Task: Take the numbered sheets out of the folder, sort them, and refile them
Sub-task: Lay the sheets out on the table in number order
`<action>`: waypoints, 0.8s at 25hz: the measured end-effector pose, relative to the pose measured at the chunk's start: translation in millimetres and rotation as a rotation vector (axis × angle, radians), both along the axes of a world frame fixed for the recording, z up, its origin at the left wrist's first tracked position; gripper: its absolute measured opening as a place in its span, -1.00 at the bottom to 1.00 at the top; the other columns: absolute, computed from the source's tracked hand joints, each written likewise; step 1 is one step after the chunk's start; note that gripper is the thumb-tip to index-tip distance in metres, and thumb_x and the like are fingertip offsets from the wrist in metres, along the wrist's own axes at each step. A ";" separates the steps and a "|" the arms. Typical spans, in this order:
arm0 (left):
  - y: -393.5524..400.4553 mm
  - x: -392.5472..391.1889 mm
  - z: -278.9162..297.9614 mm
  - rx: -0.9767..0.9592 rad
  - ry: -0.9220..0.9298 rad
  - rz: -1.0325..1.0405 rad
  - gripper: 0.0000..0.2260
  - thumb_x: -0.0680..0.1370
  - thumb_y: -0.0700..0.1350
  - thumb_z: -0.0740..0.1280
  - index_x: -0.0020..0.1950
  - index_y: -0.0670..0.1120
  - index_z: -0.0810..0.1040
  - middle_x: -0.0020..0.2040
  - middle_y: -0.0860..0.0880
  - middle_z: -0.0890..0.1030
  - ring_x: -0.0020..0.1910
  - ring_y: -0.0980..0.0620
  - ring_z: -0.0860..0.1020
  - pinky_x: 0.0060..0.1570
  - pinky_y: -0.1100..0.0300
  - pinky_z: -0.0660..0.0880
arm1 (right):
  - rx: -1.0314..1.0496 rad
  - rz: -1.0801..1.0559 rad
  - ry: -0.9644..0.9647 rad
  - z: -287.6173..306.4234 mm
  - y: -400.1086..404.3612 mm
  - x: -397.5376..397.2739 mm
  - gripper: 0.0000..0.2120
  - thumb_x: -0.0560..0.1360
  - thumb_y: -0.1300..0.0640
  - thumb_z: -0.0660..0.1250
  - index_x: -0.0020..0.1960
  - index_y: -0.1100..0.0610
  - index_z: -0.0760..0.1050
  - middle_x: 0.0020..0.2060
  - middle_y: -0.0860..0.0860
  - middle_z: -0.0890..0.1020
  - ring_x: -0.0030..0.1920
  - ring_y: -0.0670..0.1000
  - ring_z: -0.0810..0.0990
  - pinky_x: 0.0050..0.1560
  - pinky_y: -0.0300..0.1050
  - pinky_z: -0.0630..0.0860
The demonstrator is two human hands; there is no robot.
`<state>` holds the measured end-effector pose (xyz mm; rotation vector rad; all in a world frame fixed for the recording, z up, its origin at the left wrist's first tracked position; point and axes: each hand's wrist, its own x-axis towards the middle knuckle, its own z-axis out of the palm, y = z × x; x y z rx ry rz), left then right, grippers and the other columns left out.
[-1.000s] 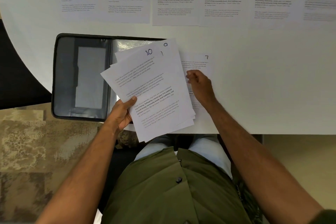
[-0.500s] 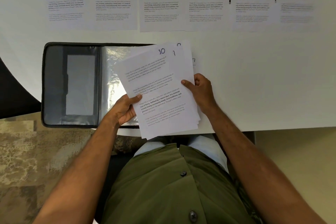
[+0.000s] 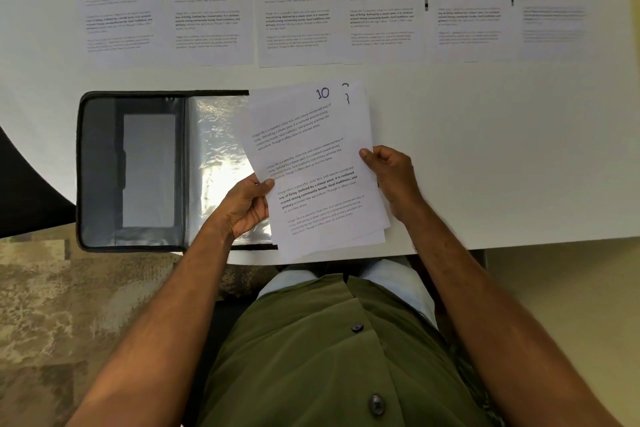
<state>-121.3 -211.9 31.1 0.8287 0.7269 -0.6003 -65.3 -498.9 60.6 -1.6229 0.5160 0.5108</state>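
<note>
Over the right half of the open folder: loose stack of sheets, topmost numbered 10, pinched at its side edges by your left hand and right hand; light, limp, slippery — keep holding both edges.
</note>
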 end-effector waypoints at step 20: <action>2.4 1.9 -2.4 0.032 0.007 0.049 -0.64 0.64 -0.37 0.25 0.44 -0.19 0.47 0.40 -0.26 0.56 0.37 -0.27 0.55 0.24 -0.19 0.56 | 0.084 -0.063 0.072 7.3 7.9 4.2 -0.71 0.60 0.08 0.44 0.16 0.30 0.59 0.00 0.08 0.75 -0.07 0.04 0.71 0.02 -0.01 0.67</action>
